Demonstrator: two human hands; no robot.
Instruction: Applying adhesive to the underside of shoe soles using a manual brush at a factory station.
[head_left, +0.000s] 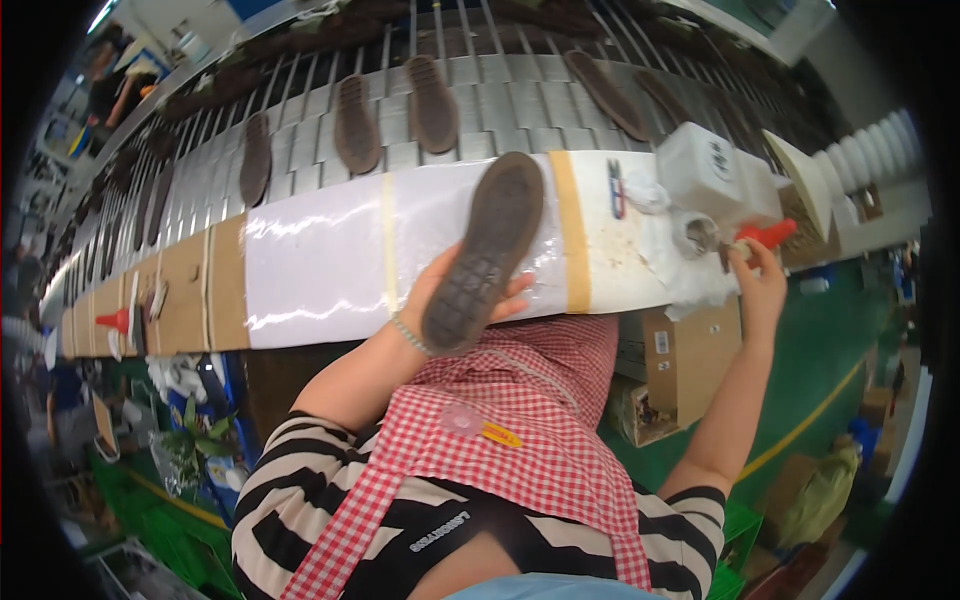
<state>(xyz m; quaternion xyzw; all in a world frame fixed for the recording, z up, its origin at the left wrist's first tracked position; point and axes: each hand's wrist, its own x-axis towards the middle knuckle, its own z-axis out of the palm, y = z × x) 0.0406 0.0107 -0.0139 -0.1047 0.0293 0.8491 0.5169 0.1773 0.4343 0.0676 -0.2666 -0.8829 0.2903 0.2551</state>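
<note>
My left hand (424, 292) is closed around a dark brown shoe sole (487, 245), held above the pale, shiny covering of the bench. Its patterned tread faces up, and the fingers show past its right edge. Over at the bench's right end, my right hand (763, 282) pinches something small and brownish that I cannot make out. Those fingertips are beside a small open jar (697, 234) on a white cloth (690, 285). Just behind them is a red cone-shaped nozzle (768, 235).
Beyond the bench, a slatted metal conveyor (510, 130) carries several brown soles (433, 105). White plastic containers (697, 165) and a ribbed hose (870, 150) stand at right. A cardboard box (690, 365) sits below the bench. Another red nozzle (117, 320) lies far left.
</note>
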